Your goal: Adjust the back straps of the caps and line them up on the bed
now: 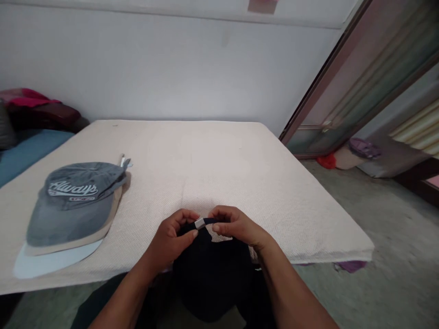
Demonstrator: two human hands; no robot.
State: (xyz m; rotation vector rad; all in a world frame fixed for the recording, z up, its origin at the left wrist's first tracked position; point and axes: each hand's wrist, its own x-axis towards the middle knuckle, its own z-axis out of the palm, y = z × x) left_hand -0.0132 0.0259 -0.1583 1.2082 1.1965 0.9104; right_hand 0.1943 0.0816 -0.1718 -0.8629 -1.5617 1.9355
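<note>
Running off the left edge, a blue surface [30, 153] is showing only in part, with a dark red object [44, 115] sitting beyond it, its shape hard to make out under bright pink cloth [32, 98]. Next, a grey cap [72, 224] is lying on the cream-covered surface [192, 155], its white lettering facing out; it is covering most of what is under it, so a tan brim [115, 208] and a pale blue brim [65, 262] are just peeping out.

At the near edge, the left hand [171, 235] is pinching a strap beside a metal buckle [199, 223], thumb and forefinger nearly together. The black cap [212, 274] is hanging below, its dark crown blending into dark clothing, so its outline is partly getting lost. The right hand [238, 224] is gripping the strap's other side between closed fingers, the remaining ones curling out of sight. Farther right, a purple bundle [364, 148] is resting on the floor [387, 219], and striped cloth [420, 128] is getting cut off by the frame.
</note>
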